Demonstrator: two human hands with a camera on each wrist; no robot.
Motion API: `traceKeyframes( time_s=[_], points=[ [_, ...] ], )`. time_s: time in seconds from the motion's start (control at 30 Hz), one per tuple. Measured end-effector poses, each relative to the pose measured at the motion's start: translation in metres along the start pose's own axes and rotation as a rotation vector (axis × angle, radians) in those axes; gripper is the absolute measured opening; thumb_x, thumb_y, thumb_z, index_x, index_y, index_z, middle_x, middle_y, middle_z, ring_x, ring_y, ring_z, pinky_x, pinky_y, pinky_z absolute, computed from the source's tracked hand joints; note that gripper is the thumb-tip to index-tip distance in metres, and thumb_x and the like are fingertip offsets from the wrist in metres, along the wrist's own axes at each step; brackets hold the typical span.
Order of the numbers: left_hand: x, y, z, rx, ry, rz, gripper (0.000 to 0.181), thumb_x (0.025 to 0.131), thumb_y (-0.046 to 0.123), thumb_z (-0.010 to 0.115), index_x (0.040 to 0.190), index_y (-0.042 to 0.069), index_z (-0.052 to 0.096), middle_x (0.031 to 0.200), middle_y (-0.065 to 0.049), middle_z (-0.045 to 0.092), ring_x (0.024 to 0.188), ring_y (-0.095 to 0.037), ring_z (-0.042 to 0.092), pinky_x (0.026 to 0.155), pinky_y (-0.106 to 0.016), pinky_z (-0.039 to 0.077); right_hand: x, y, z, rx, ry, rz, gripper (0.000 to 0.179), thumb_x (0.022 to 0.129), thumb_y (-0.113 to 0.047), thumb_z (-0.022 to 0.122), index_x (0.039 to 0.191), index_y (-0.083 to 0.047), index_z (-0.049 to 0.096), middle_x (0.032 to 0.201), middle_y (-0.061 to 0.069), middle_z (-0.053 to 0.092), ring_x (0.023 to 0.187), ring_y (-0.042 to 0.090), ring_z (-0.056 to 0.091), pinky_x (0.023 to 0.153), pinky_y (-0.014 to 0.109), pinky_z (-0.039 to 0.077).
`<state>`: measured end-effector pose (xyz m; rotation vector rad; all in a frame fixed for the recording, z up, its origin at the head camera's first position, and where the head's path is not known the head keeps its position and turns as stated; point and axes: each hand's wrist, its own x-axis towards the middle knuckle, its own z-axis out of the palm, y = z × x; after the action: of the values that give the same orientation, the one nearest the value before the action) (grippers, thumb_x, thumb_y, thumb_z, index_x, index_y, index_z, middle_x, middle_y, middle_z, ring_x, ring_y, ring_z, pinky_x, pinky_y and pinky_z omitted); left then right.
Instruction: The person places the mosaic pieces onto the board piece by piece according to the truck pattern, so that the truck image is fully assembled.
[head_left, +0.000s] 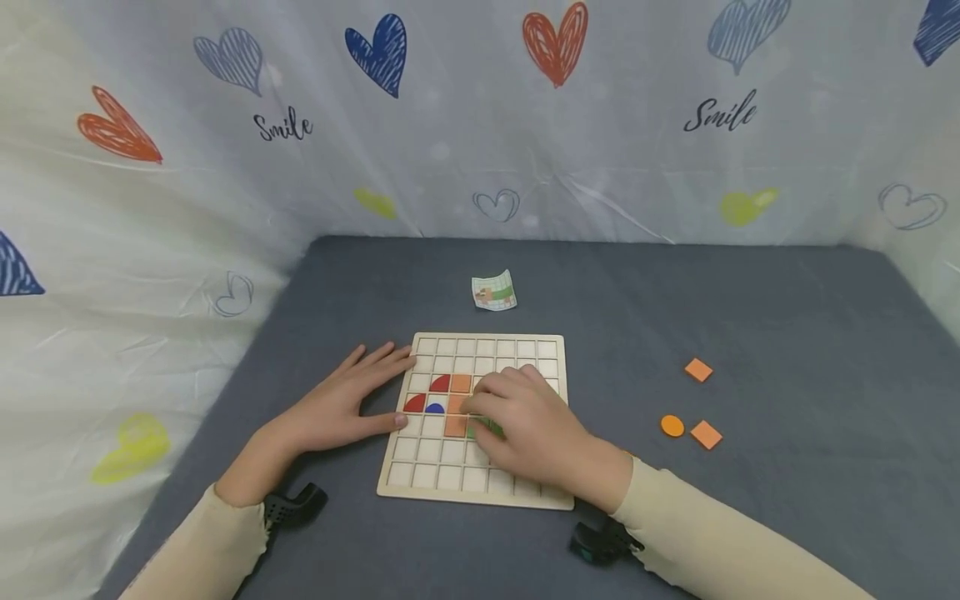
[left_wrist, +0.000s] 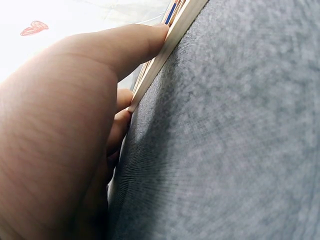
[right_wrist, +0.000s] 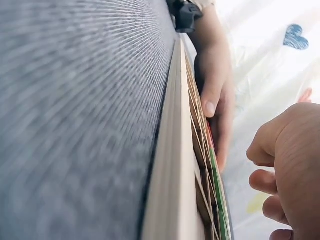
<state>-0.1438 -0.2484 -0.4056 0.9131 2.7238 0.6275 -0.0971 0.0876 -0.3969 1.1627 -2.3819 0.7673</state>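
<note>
A pale wooden grid board point(head_left: 450, 497) lies on the grey cloth. Red quarter-round pieces point(head_left: 441, 383), a blue half-round piece point(head_left: 434, 408), orange squares point(head_left: 461, 383) and green pieces point(head_left: 473, 429) sit in its cells. My left hand point(head_left: 348, 404) rests at the board's left edge, fingers spread and thumb touching the rim. Over the board's middle is my right hand point(head_left: 528, 425) with bent fingers, its index fingertip beside the orange column. In the right wrist view its curled fingers point(right_wrist: 263, 181) are above the board; whether they pinch a piece is hidden.
A small picture card point(head_left: 494, 292) of a brown and green figure on a grid lies behind the board. To the right are two loose orange squares point(head_left: 698, 370) and an orange disc point(head_left: 672, 426). A heart-printed curtain point(head_left: 450, 150) hangs behind the table.
</note>
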Motion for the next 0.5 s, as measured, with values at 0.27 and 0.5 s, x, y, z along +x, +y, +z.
traceKeyframes(
  time_s=[0.27,0.5],
  points=[
    [0.0,-0.001,0.001,0.01,0.001,0.002,0.09,0.1,0.068,0.07,0.174,0.031,0.033,0.179,0.007,0.026,0.168,-0.023,0.014,0.136,-0.054,0.001,-0.017,0.01,-0.013,-0.009,0.008,0.034,0.009,0.095,-0.014,0.083,0.103,-0.019,0.083,0.098,-0.007,0.068,0.088,0.014,0.06,0.075,0.033,0.044],
    [0.0,0.0,0.001,0.005,0.0,0.004,0.091,0.1,0.067,0.071,0.174,0.03,0.033,0.179,0.006,0.026,0.168,-0.024,0.015,0.136,-0.055,0.0,-0.04,0.022,-0.029,-0.009,0.024,0.068,0.012,0.095,-0.011,0.081,0.104,-0.018,0.084,0.102,-0.007,0.07,0.089,0.013,0.061,0.078,0.035,0.043]
  ],
)
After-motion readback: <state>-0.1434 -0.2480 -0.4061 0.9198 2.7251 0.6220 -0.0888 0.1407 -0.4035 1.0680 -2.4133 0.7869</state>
